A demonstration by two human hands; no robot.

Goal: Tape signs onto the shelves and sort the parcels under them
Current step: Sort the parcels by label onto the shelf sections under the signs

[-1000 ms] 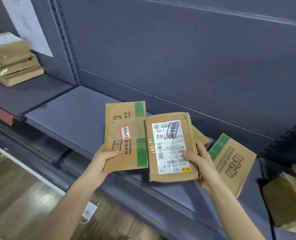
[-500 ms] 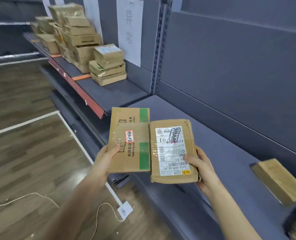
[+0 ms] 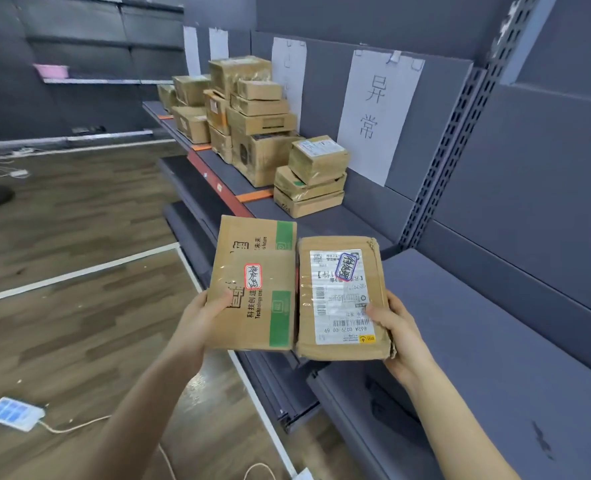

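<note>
My left hand [image 3: 199,318] grips a flat cardboard parcel with green patches and a red-framed sticker [image 3: 252,285] by its lower left edge. My right hand [image 3: 396,336] grips a second parcel with a white shipping label and a blue-framed sticker [image 3: 339,296] by its lower right corner. Both parcels are held side by side, touching, in front of the grey shelf [image 3: 495,327]. A white paper sign with handwritten characters [image 3: 373,114] is taped to the shelf's back panel. Below it stands a stack of three small parcels [image 3: 309,176].
More signs [image 3: 287,69] hang further left, with several stacked cardboard boxes [image 3: 252,116] under them. A perforated upright post [image 3: 460,133] divides the shelf bays. On the wooden floor lie a white power strip [image 3: 13,412] and cables. A lower shelf edge [image 3: 287,393] juts out below the parcels.
My view has swung left along the shelf; the sign and stacked boxes came into view, and the parcels lying at the right dropped out. Both hands keep their grip on the same parcels.
</note>
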